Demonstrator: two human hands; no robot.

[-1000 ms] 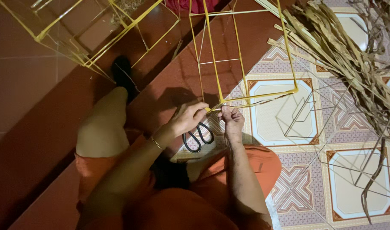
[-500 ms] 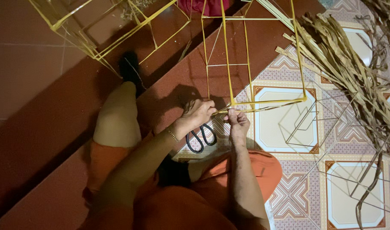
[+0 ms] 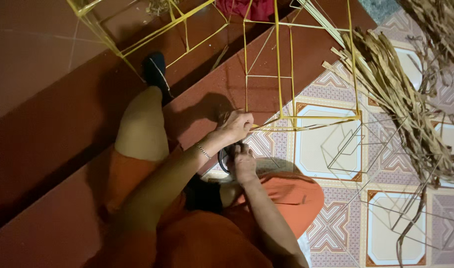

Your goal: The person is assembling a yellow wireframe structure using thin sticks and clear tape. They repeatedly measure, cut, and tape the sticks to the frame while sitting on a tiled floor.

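Fingers of the left hand [image 3: 235, 126] pinch shut on the near corner of the yellow stick frame [image 3: 279, 74], which stands on the red step and reaches onto the patterned floor tiles [image 3: 326, 149]. Right hand [image 3: 244, 161] lies just below, fingers curled over the black scissors [image 3: 226, 158]; whether it grips them, cannot tell. Dried leaf strips [image 3: 400, 99] lie heaped toward the floor's right edge; 1 more frame [image 3: 137, 34] stands at the far left.

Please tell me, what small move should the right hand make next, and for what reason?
Probably the right hand should lift the black scissors toward the joint. The left hand pinches a corner of the yellow stick frame, where loose strip ends trail out, and the right hand already rests on the scissors.
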